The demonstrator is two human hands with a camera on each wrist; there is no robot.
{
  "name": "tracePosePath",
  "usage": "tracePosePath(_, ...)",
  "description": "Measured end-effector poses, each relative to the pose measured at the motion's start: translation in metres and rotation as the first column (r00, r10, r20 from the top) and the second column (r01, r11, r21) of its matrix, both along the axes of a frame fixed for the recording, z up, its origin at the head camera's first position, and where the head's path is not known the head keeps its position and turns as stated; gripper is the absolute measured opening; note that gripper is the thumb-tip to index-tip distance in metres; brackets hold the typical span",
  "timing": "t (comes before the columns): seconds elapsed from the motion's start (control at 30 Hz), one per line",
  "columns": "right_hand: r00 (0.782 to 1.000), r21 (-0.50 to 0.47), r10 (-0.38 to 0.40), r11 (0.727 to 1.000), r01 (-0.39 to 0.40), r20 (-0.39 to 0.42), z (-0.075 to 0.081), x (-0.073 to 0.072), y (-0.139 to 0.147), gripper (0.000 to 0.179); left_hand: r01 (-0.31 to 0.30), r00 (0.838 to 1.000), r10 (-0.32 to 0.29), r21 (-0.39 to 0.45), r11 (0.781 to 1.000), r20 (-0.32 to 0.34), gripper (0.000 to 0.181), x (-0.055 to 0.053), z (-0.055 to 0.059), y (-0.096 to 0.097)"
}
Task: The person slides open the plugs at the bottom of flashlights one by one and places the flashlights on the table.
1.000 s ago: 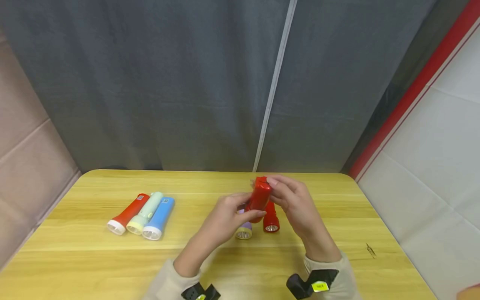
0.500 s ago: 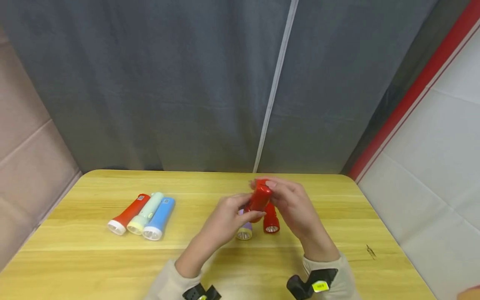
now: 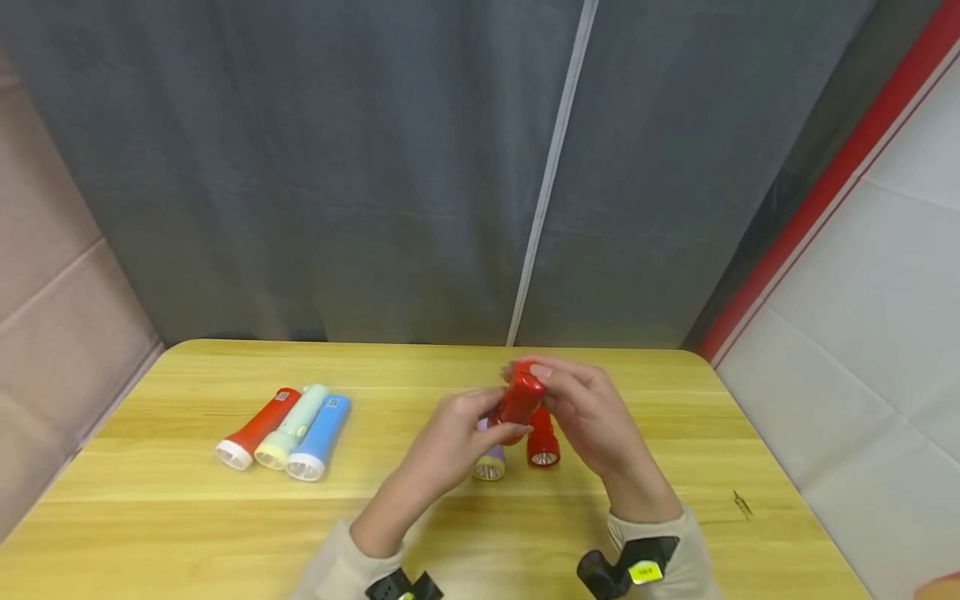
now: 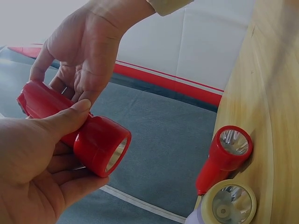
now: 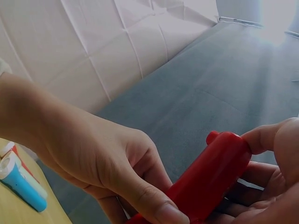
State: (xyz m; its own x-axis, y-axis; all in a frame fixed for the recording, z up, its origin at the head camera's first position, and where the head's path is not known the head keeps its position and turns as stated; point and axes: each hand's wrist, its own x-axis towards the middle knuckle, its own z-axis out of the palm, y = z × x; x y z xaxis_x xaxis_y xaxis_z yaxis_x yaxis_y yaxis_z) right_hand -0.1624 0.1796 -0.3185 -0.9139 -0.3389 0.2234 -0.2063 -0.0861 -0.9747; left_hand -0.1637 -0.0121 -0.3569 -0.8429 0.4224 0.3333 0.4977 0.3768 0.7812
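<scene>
My left hand (image 3: 450, 429) grips a red flashlight (image 3: 519, 402) near its head, thumb laid across the body. Up at the tail end, my right hand (image 3: 592, 412) pinches the same flashlight between thumb and fingers. In the left wrist view its flared head (image 4: 96, 144) faces down to the right. The right wrist view shows the smooth red body (image 5: 210, 172) between both hands. Just beyond the hands, a second red flashlight (image 3: 542, 446) lies on the table beside a purple flashlight (image 3: 490, 467) with a pale yellow head, which my left hand partly covers.
On the left of the wooden table (image 3: 225, 542) three flashlights lie side by side: red (image 3: 262, 421), pale green (image 3: 296, 425) and blue (image 3: 322, 433). A small dark mark (image 3: 742, 504) shows on the tabletop at right. A grey curtain (image 3: 337, 183) hangs behind the table.
The held flashlight's tail end has dipped slightly. My right hand's fingers have shifted to reach behind the tail. My left hand and the flashlights on the table have stayed in place.
</scene>
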Motion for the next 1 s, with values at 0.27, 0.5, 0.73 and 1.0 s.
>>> tracePosePath(0.27, 1.0, 0.0, -0.006, 1.0, 0.006, 0.021, 0.0015, 0.0003, 0.0003, 0.029, -0.003, 1.0, 0.003, -0.01, 1.0, -0.005, 0.033, 0.0004, 0.0015, 0.001)
tracePosePath(0.5, 0.999, 0.009, -0.022, 1.0, 0.022, 0.031, 0.0008, 0.0, 0.0003, 0.027, 0.0, 1.0, 0.0, -0.019, 1.0, -0.006, 0.034, 0.0005, 0.0017, 0.0015)
tracePosePath(0.73, 0.999, -0.003, -0.03, 1.0, 0.03, 0.036, 0.0004, -0.0001, -0.0007, 0.026, 0.002, 1.0, -0.003, -0.02, 1.0, -0.013, 0.035, -0.0002, 0.0004, 0.0016)
tracePosePath(1.0, 0.998, 0.0, -0.046, 0.999, 0.046, 0.035, -0.0009, -0.0006, -0.0032, 0.026, 0.005, 1.0, -0.006, -0.022, 1.0, -0.015, 0.032, -0.0011, -0.0014, 0.0016)
